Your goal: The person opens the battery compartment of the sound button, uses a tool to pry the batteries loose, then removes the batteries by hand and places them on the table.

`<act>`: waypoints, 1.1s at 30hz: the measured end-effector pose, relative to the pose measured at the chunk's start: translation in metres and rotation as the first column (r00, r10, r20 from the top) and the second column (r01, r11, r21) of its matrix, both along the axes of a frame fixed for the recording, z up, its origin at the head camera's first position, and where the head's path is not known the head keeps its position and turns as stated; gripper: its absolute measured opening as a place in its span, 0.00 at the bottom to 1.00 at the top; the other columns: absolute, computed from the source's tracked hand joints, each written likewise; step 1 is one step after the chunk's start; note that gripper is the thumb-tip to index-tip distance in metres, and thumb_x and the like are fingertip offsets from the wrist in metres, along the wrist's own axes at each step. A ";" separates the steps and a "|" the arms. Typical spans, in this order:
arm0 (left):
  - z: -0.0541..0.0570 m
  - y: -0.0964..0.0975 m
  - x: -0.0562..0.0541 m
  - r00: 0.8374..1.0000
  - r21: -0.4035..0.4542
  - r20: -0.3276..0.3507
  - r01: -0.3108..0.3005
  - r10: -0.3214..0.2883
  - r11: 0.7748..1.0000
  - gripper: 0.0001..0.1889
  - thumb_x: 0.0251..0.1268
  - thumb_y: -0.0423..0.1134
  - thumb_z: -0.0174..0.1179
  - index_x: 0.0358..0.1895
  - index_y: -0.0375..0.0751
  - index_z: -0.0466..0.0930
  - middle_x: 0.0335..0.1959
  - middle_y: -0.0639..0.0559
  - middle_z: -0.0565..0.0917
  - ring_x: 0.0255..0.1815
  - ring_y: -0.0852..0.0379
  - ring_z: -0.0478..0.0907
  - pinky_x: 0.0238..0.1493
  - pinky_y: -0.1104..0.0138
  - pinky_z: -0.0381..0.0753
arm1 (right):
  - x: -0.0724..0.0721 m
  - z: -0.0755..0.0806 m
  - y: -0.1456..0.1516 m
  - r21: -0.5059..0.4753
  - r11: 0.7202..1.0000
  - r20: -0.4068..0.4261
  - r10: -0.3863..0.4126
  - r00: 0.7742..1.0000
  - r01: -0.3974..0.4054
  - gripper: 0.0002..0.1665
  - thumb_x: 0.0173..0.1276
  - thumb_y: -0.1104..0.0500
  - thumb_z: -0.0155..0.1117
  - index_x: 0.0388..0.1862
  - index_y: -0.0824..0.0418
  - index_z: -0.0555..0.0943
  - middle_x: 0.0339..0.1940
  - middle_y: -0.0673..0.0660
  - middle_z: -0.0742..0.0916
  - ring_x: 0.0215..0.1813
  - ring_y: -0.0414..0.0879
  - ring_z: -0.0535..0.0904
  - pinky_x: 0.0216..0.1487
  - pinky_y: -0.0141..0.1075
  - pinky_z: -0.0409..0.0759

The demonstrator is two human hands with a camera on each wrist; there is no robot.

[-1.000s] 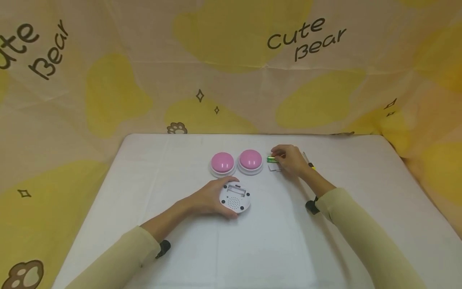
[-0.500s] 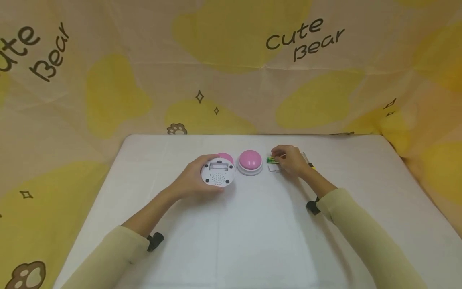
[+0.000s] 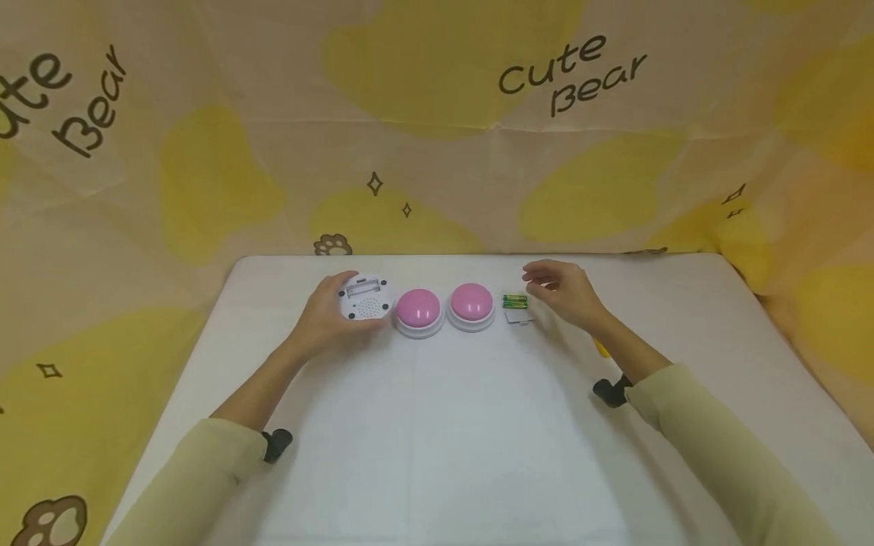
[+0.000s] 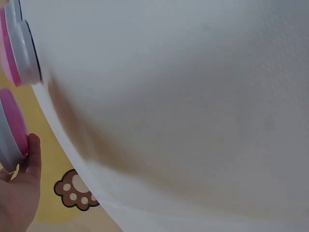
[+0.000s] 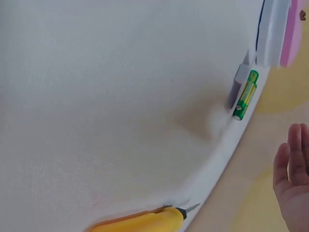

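Observation:
In the head view my left hand [image 3: 326, 315] grips a round push-button device [image 3: 369, 307] by its edge, underside facing me. Its battery slot is uncovered, with no batteries in it. The left wrist view shows the held device [image 4: 14, 118] with its pink dome. My right hand [image 3: 563, 292] hovers with loosely bent fingers, holding nothing, to the right of two green-and-yellow batteries [image 3: 515, 302]. Below them lies a small white battery cover [image 3: 519, 317]. The right wrist view shows this hand [image 5: 295, 179] apart from the batteries [image 5: 246, 95].
Two pink-domed push buttons, a left one [image 3: 419, 309] and a right one [image 3: 471, 303], stand side by side on the white table [image 3: 437, 440]. A yellow-handled screwdriver [image 5: 145, 221] lies near my right forearm. A patterned yellow cloth [image 3: 423, 121] hangs behind the table.
My left hand has carried the device leftward and back, to beside the left pink button. My right hand has let go of the battery and drawn slightly right, leaving both batteries on the table.

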State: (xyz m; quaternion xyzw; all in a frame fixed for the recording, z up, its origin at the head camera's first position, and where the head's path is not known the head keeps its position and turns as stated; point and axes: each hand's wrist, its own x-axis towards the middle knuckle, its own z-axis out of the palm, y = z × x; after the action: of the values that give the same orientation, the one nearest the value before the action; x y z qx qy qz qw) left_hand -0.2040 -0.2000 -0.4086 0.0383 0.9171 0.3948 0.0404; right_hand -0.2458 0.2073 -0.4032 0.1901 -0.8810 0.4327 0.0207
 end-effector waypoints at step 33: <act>-0.021 -0.010 -0.011 0.994 -0.088 0.079 0.083 -0.076 0.993 0.59 0.46 0.53 0.78 0.79 0.41 0.48 0.70 0.35 0.61 0.62 0.40 0.64 0.65 0.43 0.64 | 0.053 0.001 -0.051 -0.245 0.947 0.187 0.255 0.949 -0.207 0.25 0.66 0.68 0.68 0.61 0.71 0.76 0.55 0.67 0.84 0.53 0.56 0.82 0.54 0.34 0.79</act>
State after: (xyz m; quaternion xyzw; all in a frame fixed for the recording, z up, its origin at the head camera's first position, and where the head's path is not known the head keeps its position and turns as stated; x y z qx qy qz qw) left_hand -0.2152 -0.2098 -0.4294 0.0581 0.9297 0.3517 0.0923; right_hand -0.1932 0.1561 -0.4026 0.2409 -0.7954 0.5461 -0.1049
